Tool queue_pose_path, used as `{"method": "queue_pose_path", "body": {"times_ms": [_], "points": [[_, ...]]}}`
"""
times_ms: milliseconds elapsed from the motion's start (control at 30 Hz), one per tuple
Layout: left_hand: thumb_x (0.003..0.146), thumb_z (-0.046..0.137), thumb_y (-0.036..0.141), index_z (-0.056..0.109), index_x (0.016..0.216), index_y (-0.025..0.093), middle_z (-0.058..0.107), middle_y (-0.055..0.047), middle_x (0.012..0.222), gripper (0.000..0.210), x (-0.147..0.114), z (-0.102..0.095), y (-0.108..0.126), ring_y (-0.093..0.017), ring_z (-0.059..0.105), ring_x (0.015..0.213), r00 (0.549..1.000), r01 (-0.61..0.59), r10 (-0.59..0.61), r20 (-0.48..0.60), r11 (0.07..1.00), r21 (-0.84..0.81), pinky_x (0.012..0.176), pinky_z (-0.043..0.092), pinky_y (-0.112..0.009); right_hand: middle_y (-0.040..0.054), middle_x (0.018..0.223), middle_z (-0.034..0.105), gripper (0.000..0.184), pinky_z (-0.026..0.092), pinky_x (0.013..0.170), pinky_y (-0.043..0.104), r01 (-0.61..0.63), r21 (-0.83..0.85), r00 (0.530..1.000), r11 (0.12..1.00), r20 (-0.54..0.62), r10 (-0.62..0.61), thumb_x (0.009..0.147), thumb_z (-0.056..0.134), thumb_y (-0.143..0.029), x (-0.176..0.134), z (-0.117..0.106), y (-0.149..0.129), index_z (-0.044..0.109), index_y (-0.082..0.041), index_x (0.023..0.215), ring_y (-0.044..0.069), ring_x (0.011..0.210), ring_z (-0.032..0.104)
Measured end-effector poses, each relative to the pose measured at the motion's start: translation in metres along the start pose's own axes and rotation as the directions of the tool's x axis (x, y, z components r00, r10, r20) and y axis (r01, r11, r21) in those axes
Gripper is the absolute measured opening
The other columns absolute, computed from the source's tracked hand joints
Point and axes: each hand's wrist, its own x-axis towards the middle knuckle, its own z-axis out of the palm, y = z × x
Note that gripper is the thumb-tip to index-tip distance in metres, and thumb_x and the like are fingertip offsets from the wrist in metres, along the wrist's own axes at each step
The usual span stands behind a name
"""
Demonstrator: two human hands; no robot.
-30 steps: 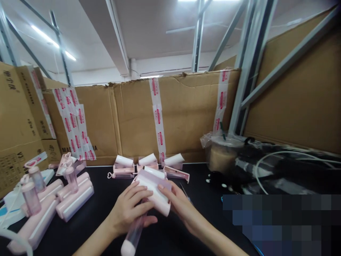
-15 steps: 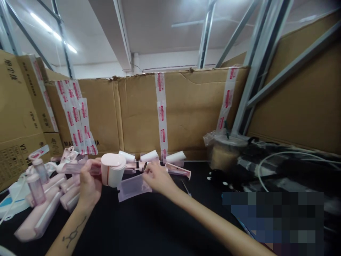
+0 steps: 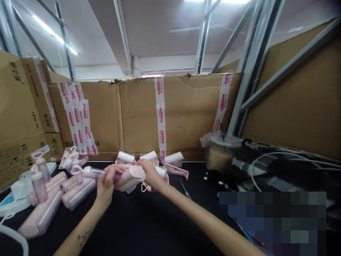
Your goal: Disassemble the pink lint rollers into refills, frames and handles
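My left hand [image 3: 106, 181] is closed round the clear pinkish handle of a lint roller [image 3: 130, 179], its thick pale roll and pink end tilted to the right. My right hand [image 3: 150, 172] is against the far side of that roll, fingers curled over and partly hidden behind it, so what they grip does not show. Just below the right hand, a pink heart-shaped ring [image 3: 144, 187] hangs out over the black table. Behind the hands lie several white paper rolls [image 3: 149, 155] and a long open pink case [image 3: 176, 171].
Several pink lint rollers [image 3: 41, 213] lie on the left, beside a white and blue box [image 3: 16, 199] and a cable. Scissors [image 3: 185, 189] lie right of centre. A bagged drink cup [image 3: 220, 153] stands at the back right, near dark cloth and a white cable. Cardboard walls [image 3: 135, 117] enclose the back.
My left hand has moved right with the lint roller, which has tipped over towards my right hand. The flat clear lilac cover is now mostly hidden behind it.
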Motion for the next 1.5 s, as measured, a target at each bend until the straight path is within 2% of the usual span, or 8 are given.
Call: {"method": "queue_pose_path", "body": {"times_ms": [133,267,433,567,767,967,1200,1500], "points": [[0.088,0.043,0.031,0.062,0.086,0.019,0.062,-0.006,0.086,0.023,-0.02,0.004,0.002,-0.019,0.059,0.084,0.811,-0.56,0.489,0.322,0.807,0.187,0.078,0.048,-0.034,0.0093,0.097,0.065,0.062,0.05,0.067,0.033,-0.123,0.434,0.984,0.892,0.17,0.053,0.094,0.004,-0.051,-0.041,-0.025,-0.002,0.045,-0.019,0.127,0.019,0.078,0.064],[0.081,0.058,0.04,0.058,0.108,0.026,0.056,-0.004,0.097,0.031,-0.04,0.014,-0.002,-0.02,0.053,0.096,0.502,-0.865,0.682,0.532,0.389,0.317,0.1,0.035,-0.041,0.0067,0.11,0.061,0.051,0.048,0.078,0.034,-0.173,0.701,0.98,0.691,0.192,0.05,0.078,0.051,-0.061,-0.074,-0.034,-0.001,0.059,-0.022,0.111,0.023,0.095,0.059],[0.081,0.055,0.018,0.027,0.135,0.032,0.046,-0.01,0.127,0.062,-0.032,0.014,-0.011,-0.024,0.044,0.119,0.674,-0.713,0.477,0.565,0.619,0.328,0.1,0.037,-0.044,0.0026,0.107,0.061,0.041,0.045,0.076,0.031,-0.131,0.719,0.971,0.682,-0.045,0.234,0.075,0.06,-0.05,-0.083,-0.041,0.013,0.058,-0.025,0.106,0.021,0.087,0.058],[0.09,0.034,0.035,0.02,0.139,0.02,0.051,-0.017,0.126,0.053,-0.018,0.012,-0.011,-0.026,0.054,0.111,0.878,-0.095,0.06,0.475,0.994,0.049,0.088,0.047,-0.042,0.0004,0.088,0.063,0.036,0.045,0.068,0.028,-0.16,0.691,0.973,0.704,-0.009,0.23,0.071,0.064,-0.05,-0.083,-0.03,0.018,0.055,-0.022,0.093,0.019,0.077,0.058],[0.062,0.073,0.042,0.069,0.093,0.016,0.07,-0.008,0.096,0.04,-0.013,0.013,-0.006,-0.026,0.063,0.091,0.69,0.31,-0.5,0.523,0.857,0.411,0.081,0.048,-0.035,0.0045,0.095,0.064,0.031,0.044,0.078,0.029,-0.04,0.327,0.999,0.944,0.024,0.034,0.09,0.04,-0.043,-0.08,-0.031,0.016,0.06,-0.02,0.091,0.02,0.089,0.058],[0.069,0.067,0.045,0.065,0.109,0.016,0.067,-0.008,0.109,0.049,-0.012,0.011,0.002,-0.026,0.06,0.1,0.49,0.535,-0.694,0.528,0.717,0.446,0.084,0.045,-0.032,0.0131,0.075,0.065,0.022,0.042,0.069,0.037,-0.448,-0.372,0.877,0.813,-0.006,0.481,0.069,0.058,-0.014,-0.091,-0.076,0.056,0.058,-0.012,0.09,0.028,0.074,0.061],[0.062,0.069,0.03,0.062,0.113,0.015,0.068,-0.005,0.087,0.053,-0.013,0.003,-0.009,-0.018,0.061,0.071,0.437,0.398,-0.711,0.552,0.703,0.59,0.058,0.045,-0.023,-0.0043,0.052,0.054,0.036,0.039,0.054,0.025,-0.407,-0.275,0.872,0.871,0.169,0.46,0.067,0.05,-0.009,-0.09,-0.088,0.078,0.058,-0.018,0.101,0.014,0.047,0.051],[0.056,0.072,0.047,0.067,0.102,0.026,0.065,-0.004,0.095,0.051,-0.026,0.0,0.001,-0.025,0.059,0.087,0.408,0.009,-0.62,0.67,0.737,0.676,0.076,0.044,-0.03,-0.0007,0.067,0.058,0.033,0.044,0.063,0.028,0.018,0.577,0.968,0.817,-0.214,0.13,0.068,0.068,-0.036,-0.092,-0.107,0.03,0.061,-0.023,0.099,0.017,0.065,0.056]]}}
